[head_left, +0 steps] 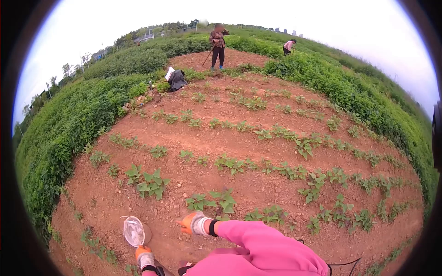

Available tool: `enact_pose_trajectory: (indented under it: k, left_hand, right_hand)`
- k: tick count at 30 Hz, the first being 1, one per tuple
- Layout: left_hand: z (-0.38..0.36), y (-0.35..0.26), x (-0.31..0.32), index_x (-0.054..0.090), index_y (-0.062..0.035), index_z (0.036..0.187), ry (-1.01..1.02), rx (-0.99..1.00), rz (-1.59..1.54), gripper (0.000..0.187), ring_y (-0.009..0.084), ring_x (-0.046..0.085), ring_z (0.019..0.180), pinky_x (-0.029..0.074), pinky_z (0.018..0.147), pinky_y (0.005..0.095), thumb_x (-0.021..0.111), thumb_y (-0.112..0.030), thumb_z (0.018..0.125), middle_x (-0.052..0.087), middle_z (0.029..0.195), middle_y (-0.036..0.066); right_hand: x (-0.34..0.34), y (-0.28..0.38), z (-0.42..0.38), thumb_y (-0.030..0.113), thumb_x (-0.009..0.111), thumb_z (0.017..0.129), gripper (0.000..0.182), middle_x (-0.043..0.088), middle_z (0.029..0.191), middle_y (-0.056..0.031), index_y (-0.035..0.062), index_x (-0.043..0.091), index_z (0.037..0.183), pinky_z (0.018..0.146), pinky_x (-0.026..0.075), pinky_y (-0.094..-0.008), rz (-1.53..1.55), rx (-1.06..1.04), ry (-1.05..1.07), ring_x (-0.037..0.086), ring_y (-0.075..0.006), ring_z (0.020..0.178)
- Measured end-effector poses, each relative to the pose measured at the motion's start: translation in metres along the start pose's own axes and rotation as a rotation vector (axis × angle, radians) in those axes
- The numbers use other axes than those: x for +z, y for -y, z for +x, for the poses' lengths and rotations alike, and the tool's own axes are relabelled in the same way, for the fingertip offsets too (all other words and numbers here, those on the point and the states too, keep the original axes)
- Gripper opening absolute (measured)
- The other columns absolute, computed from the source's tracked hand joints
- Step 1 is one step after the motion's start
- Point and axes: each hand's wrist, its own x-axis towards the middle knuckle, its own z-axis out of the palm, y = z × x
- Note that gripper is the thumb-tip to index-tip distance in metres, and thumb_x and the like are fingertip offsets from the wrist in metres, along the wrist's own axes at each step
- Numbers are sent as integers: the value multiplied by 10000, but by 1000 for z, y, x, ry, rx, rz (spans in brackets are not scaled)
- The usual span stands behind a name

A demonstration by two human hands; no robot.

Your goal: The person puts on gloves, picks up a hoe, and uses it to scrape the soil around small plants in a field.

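Observation:
A small pale bucket (147, 233) stands on the reddish soil, with whitish material (134, 231) inside that I cannot identify. My left hand (144, 254), in an orange and white work glove, is closed on the near rim of this bucket. To the bucket's right, my right hand (193, 223) in a matching glove reaches leftward over bare soil. Its fingers look stretched out and apart, and I see nothing in them. Just beyond it grows a leafy green plant (200, 201). A larger plant (153, 184) stands farther left.
Rows of low plants (235, 164) cross the plot, with dense greenery (87, 110) along both sides. A dark bag (177, 79) lies at the far edge. One person (218, 46) stands there with a long stick; another person (288, 47) bends over at the right.

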Motion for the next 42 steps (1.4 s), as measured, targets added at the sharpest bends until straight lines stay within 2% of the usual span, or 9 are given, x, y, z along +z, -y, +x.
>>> enact_pose_trajectory:
  k: [8,11,16,21,27,33,35,40,42]
  left_hand:
    - [-3,-14,2,506,-50,735,-113,-23,-177,205,369,555,701,422,618,439,570,-238,682,566,714,192]
    - [-7,-15,3,491,-50,721,-118,-20,-168,209,374,547,695,418,614,441,570,-241,690,560,708,192]
    - [-4,-18,4,487,-47,709,-113,-5,-190,217,378,543,690,414,613,442,575,-244,693,552,696,195]
    - [-5,-19,7,531,-49,724,-124,-15,-260,189,365,552,700,429,632,425,568,-231,686,570,720,192]
    - [-3,-11,8,545,-44,723,-119,-19,-242,180,350,562,704,436,641,414,564,-214,667,580,723,183]
    - [6,5,22,561,-38,731,-173,-24,-296,202,331,569,693,439,639,395,571,-222,648,583,702,171]
    - [-8,-9,-1,565,-38,747,-137,-49,-355,225,334,568,693,438,635,395,578,-238,644,584,706,170]
    - [0,8,17,570,-54,760,-220,-31,-377,231,334,570,686,436,620,404,580,-260,657,587,719,171]
    - [-7,2,2,573,-54,767,-181,-63,-370,235,334,571,693,437,624,404,579,-264,661,589,725,170]
  right_hand:
    - [-96,-237,-204,377,516,730,478,622,880,-117,122,489,1133,756,447,-365,98,1027,-803,588,-285,838]
    - [-133,-297,-289,268,548,762,396,620,798,-110,40,503,1084,595,471,-297,456,816,-1674,596,-181,687]
    - [-159,-262,-334,184,514,804,281,594,772,-70,43,534,1046,454,447,-255,742,508,-1975,562,-139,563]
    - [-46,-243,-286,382,477,751,420,612,903,-157,99,547,1054,750,456,-369,79,1251,-920,592,-300,823]
    - [101,-172,-164,391,469,776,452,554,1080,-136,106,507,1125,845,409,-388,157,718,362,520,-297,1003]
    - [185,-77,-68,367,462,784,432,546,1098,-131,59,530,1079,856,395,-410,136,255,559,521,-313,1003]
    - [424,-162,-5,336,490,775,450,515,1147,-133,68,503,1137,852,401,-386,317,-30,522,490,-286,1063]
    - [123,-31,-77,320,493,778,439,523,1142,-109,83,504,1147,863,394,-391,247,218,631,487,-282,1068]
    - [202,-76,-68,321,467,787,396,532,1114,-149,67,557,1076,863,398,-399,44,290,668,498,-296,1051]
